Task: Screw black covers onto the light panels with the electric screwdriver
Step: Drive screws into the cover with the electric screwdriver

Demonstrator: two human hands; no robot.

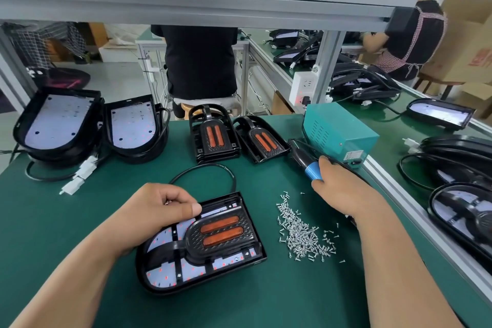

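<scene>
My left hand (165, 210) rests on the far left corner of the black-framed white light panel (170, 271), which lies flat on the green tabletop (80, 221) right in front of me. The fingers are curled in and the thumb lies flat against the forefinger. Something small glints between the fingers, but I cannot tell what it is.

A black ribbed cover with two orange strips (221, 234) sits on the panel.

My right hand (343, 189) grips the black electric screwdriver with a blue collar (310, 168), well to the right of the panel and beyond a loose pile of small silver screws (303, 234). The bit end is hidden by my hand.

Just behind the screwdriver stands a teal metal power box (338, 133). Two stacks of spare black covers (214, 136) sit at the far middle of the tabletop. Two uncovered white panels in black housings (57, 120) are propped at the far left, with white plastic connectors (80, 176) lying near them. A black cable (202, 170) loops behind the panel I am touching.
</scene>
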